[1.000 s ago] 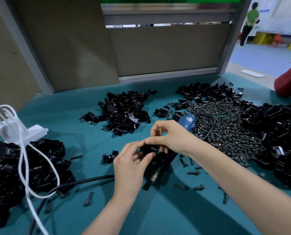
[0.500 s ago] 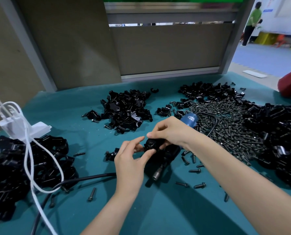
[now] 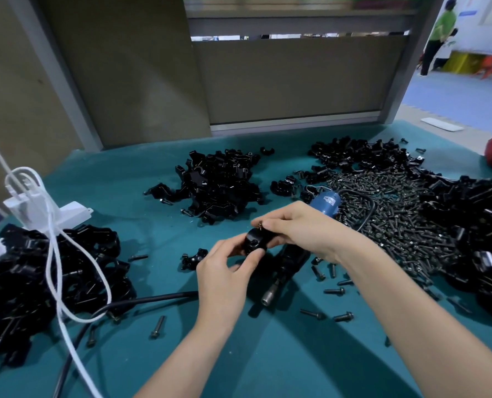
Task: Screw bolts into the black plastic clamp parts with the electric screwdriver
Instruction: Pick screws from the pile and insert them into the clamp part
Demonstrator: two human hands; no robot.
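**Listener:** Where are the hands?

**Operator:** On my remote feed, both are held together just above a teal-covered bench. The left hand grips a rounded black plastic clamp part between its curled thumb and fingers. The right hand meets it from above. Its thumb and forefinger pinch a small dark metal bolt at the clamp part's upper edge. I cannot tell whether the bolt sits in a hole.

**Listener:** And the screwdriver?

**Operator:** The electric screwdriver with a black body and blue rear cap lies on the bench beneath the hands, apart from both. Its silver tip points toward me. A thick black cable lies on the bench left of the left wrist.

**Listener:** What surrounds them?

**Operator:** A wide heap of loose dark bolts spreads to the right of the hands, with a few strays near the right wrist. Black clamp parts sit in three heaps: a centre heap beyond the hands, a left heap and a right heap. A white cord loops over the left heap, beside a white plastic power block.
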